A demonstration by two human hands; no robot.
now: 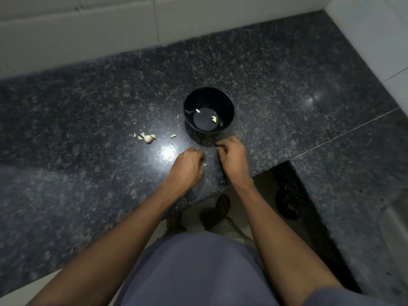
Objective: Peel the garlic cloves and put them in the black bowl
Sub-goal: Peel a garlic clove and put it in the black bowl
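The black bowl point(228, 107) stands on the dark granite counter point(88, 107) and holds two peeled cloves point(213, 119). Just in front of it are both my hands, a small gap apart. My left hand point(188, 165) has its fingers curled, and a small white piece of garlic clove point(205, 164) shows at its fingertips. My right hand point(233, 155) also has curled fingers, close to the bowl's near side; whether it holds anything is hidden. A cluster of unpeeled cloves point(147, 138) and one single clove point(173, 136) lie to the left of the bowl.
White tiled walls point(88, 29) close the counter at the back and right. The counter edge point(198, 202) runs just under my wrists, with a cut-out corner at the right. Below it are the floor and my feet point(223, 206). A bright light reflection point(167, 152) lies beside my left hand.
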